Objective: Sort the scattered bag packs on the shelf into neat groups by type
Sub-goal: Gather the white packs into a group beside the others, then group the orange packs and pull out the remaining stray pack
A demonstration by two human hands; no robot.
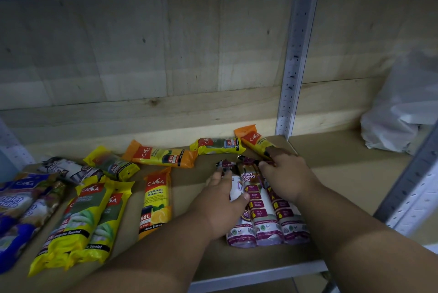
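Three purple-and-white plastic drawstring bag packs point(263, 207) lie side by side under both hands, likely being squared into one group. Left hand point(222, 205) lies flat, fingers point(219, 180) spread over the leftmost pack, thumb pressing it. Right hand point(286, 176) rests curled on the packs' top ends; grip unclear. Orange and yellow packs point(163, 154) lie scattered leftward on the brown shelf board point(331, 174).

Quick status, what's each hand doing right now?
Left hand: fingers spread, resting on the leftmost purple drawstring bag pack, not clearly gripping.
Right hand: pressed flat over the top ends of the other purple packs.
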